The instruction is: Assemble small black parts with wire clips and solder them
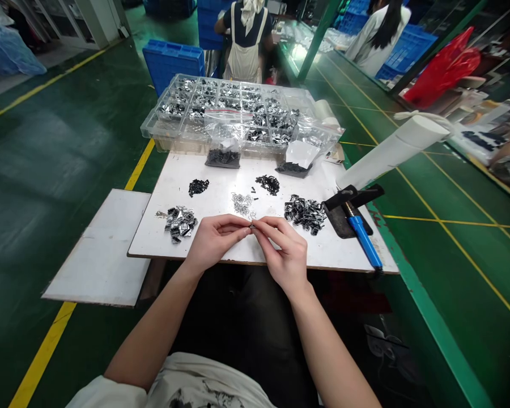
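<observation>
My left hand [215, 238] and my right hand [285, 249] meet over the front of the white board, fingertips pinched together on a tiny dark part [251, 225]. It is too small and too covered by fingers to name. Just beyond the fingertips lies a pile of small wire-like metal pieces [241, 203]. Left of my left hand is a heap of shiny silver-and-black parts [181, 222]. A larger heap of black shiny parts [305, 213] lies right of my right hand. Farther back are two small piles of black pieces, one at left [198, 187] and one at right [268, 184].
A clear compartment box [176, 127] full of small parts stands at the back, with two plastic bags [223, 156] of black pieces before it. At right are a blue-handled tool [364, 241] and a white tube [393, 150]. Two people [246, 39] are beyond.
</observation>
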